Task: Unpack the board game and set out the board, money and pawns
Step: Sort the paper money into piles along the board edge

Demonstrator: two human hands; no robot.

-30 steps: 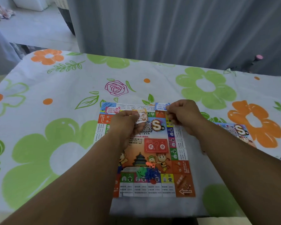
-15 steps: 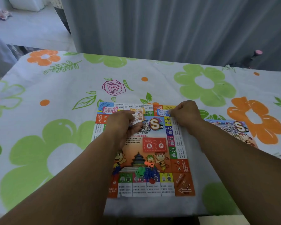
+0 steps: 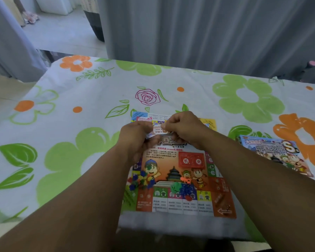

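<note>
The colourful game board (image 3: 176, 171) lies flat on the table in front of me. Above its upper part my left hand (image 3: 135, 137) grips a small stack of paper money (image 3: 158, 130). My right hand (image 3: 184, 128) pinches the top note of that stack from the right side. One pink note (image 3: 144, 118) lies on the board's top left corner. Small plastic pawns sit in two heaps on the board: a blue, green and red heap (image 3: 182, 190) near the bottom middle and a mixed heap (image 3: 141, 180) at the lower left.
The game box (image 3: 273, 153) with cartoon figures lies to the right of the board. A flowered tablecloth (image 3: 62, 142) covers the table. Grey curtains (image 3: 189, 28) hang just behind the far edge. The near table edge is close below the board.
My right hand left the board's top right corner and came left to the stack in my left hand. A second heap of pawns shows at the board's lower left.
</note>
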